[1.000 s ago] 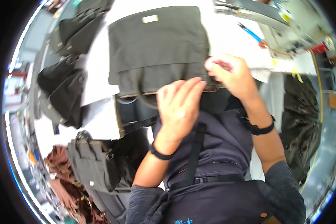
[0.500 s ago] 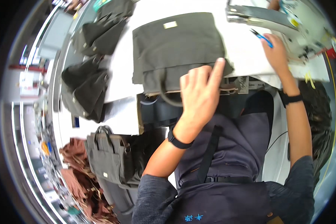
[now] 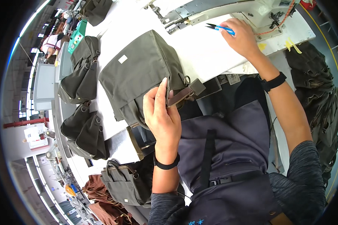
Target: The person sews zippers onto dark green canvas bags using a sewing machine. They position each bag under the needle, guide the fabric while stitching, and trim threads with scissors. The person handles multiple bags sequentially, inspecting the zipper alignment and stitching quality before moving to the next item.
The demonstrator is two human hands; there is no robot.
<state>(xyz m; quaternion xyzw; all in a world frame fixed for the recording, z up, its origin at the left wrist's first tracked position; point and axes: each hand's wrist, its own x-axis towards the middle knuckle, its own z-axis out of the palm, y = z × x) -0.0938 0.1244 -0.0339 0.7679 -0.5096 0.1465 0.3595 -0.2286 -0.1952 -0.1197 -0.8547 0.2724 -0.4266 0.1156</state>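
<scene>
A dark olive fabric bag (image 3: 139,67) with a small pale label lies tilted on the white table in front of me. My left hand (image 3: 162,108) grips its near right edge, fingers on the front and the thumb partly hidden. Beside those fingers a brown zipper end (image 3: 180,96) with metal teeth and a dark tab sticks out, near a metal ring (image 3: 187,80). My right hand (image 3: 241,37) is closed around blue-handled thread snips (image 3: 222,30), their dark points toward the left, above the white tabletop and apart from the bag.
A sewing machine (image 3: 187,18) stands at the far right of the white table (image 3: 199,56). More olive bags (image 3: 82,131) sit along the left. Another olive bag (image 3: 124,182) and brown bags (image 3: 109,213) are at lower left. Dark bags (image 3: 315,93) pile up at right.
The bag has turned, its right side and zipper end now showing. My left hand has gone from lying over the bag to gripping its edge. The snips have moved left in the view.
</scene>
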